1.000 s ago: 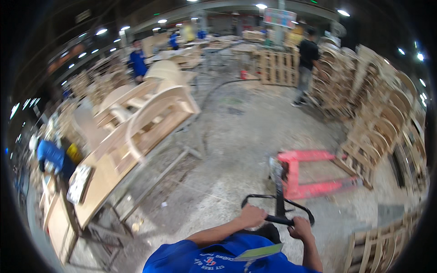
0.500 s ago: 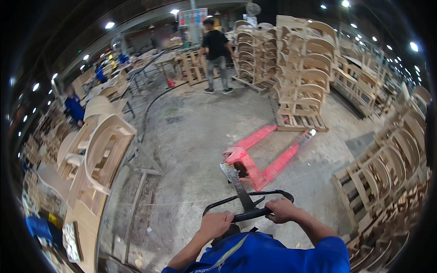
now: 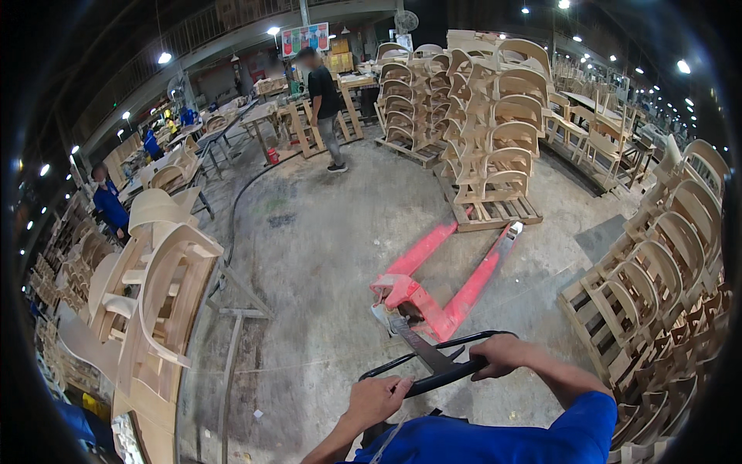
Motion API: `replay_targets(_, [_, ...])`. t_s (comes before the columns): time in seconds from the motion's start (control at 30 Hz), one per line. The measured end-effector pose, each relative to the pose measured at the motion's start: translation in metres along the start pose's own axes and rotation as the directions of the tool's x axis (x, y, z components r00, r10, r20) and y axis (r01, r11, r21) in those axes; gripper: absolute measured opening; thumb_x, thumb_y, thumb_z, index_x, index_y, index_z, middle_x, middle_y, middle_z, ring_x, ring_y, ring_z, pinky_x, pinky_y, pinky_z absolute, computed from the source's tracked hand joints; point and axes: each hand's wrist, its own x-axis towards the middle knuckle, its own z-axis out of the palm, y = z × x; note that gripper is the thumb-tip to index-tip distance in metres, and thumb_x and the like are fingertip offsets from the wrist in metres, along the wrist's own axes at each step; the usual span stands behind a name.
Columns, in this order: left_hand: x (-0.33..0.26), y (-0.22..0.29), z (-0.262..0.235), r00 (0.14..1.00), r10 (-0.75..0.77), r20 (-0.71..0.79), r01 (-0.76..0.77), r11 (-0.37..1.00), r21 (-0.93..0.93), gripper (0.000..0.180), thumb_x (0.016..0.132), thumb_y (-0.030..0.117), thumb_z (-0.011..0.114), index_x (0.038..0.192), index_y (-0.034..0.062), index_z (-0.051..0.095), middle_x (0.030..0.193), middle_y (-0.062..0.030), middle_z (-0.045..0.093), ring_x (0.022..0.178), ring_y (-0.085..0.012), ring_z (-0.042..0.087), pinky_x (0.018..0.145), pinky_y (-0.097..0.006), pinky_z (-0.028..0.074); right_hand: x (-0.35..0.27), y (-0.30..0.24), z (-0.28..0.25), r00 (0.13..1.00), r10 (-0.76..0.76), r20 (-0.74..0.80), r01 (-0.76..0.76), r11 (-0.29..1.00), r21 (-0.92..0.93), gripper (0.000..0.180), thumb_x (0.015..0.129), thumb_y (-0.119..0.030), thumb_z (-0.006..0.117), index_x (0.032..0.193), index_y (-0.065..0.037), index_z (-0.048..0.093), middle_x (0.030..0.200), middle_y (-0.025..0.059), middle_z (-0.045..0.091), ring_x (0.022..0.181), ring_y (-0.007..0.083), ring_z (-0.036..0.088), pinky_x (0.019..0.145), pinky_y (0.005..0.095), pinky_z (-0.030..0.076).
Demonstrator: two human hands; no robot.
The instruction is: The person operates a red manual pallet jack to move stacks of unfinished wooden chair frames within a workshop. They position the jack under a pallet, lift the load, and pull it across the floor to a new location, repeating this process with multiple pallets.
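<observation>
Head view: both hands grip the black loop handle (image 3: 433,363) of a red pallet jack (image 3: 440,286). The left hand (image 3: 376,400) is closed around the near left bend of the loop, fingers curled over it; the right hand (image 3: 502,354) is wrapped over the upper right stretch, thumb side toward the tiller. The jack stands on the concrete floor (image 3: 325,232) directly ahead of the person, its two forks pointing away and to the right, unloaded, their tips just beside a wooden pallet (image 3: 495,213) that carries a tall stack of chair frames (image 3: 487,116). Risk one: the fork tips appear slightly askew to the pallet openings; in my judgement a push on this line could strike a pallet block and jolt the stack, which is high and unstrapped as far as can be seen. Risk two: a further row of frames (image 3: 657,271) stands close on the right and a bench with curved parts (image 3: 154,294) on the left, so a wide swing of the handle could clip either. Risk three: a dark hose (image 3: 239,201) lies across the floor to the left; a wheel meeting it could stall or veer. Risk four: a person in dark clothes (image 3: 325,100) stands beyond the pallet, well apart at present, but in the line a toppling stack might take. Wheel condition cannot be told.
</observation>
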Motion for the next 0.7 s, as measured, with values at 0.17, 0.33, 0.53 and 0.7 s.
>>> replay_targets(0.17, [0.022,-0.026,-0.023,0.995,0.092,-0.029,-0.092,0.995,-0.022,0.048,0.104,0.051,0.049,0.086,0.0145,0.073,0.074,-0.0148,0.071,0.074,-0.0401,0.070,0.065,-0.052,0.054,0.046,-0.009,-0.029,0.987,0.014,0.159,-0.014,1.000,-0.004,0.103,0.074,-0.061,0.086,0.153,-0.009,0.045,0.152,0.0212,0.045,0.140,0.0372,0.047,0.115,0.0439,0.041])
replay_targets(0.33, [0.011,-0.093,-0.046,0.970,0.182,-0.161,-0.187,0.982,-0.016,0.045,0.102,0.046,0.054,0.076,0.0126,0.068,0.067,-0.0154,0.066,0.068,-0.0405,0.068,0.060,-0.050,0.053,0.083,-0.063,-0.014,0.919,-0.147,0.365,0.019,0.944,0.330,0.111,0.078,-0.059,0.084,0.161,-0.005,0.032,0.163,0.0247,0.033,0.152,0.0374,0.031,0.125,0.0458,0.029])
replay_targets(0.53, [-0.027,-0.205,-0.084,0.898,0.159,-0.410,-0.186,0.982,-0.028,0.040,0.098,0.035,0.062,0.067,0.0096,0.063,0.060,-0.0177,0.060,0.057,-0.0419,0.061,0.053,-0.051,0.047,0.120,-0.186,0.039,0.994,-0.079,0.082,0.063,0.981,0.183,0.081,0.077,-0.054,0.081,0.134,-0.001,0.057,0.121,0.0227,0.067,0.113,0.0395,0.066,0.097,0.0464,0.051])
replay_targets(0.7, [-0.066,-0.253,-0.075,0.897,0.157,-0.412,-0.158,0.987,0.032,0.041,0.097,0.030,0.063,0.064,0.0081,0.060,0.058,-0.0189,0.057,0.055,-0.0422,0.059,0.054,-0.051,0.047,0.130,-0.242,0.106,0.997,-0.064,-0.052,0.074,0.972,0.222,0.062,0.078,-0.044,0.079,0.121,-0.004,0.060,0.105,0.0203,0.071,0.101,0.0394,0.069,0.086,0.0484,0.055])
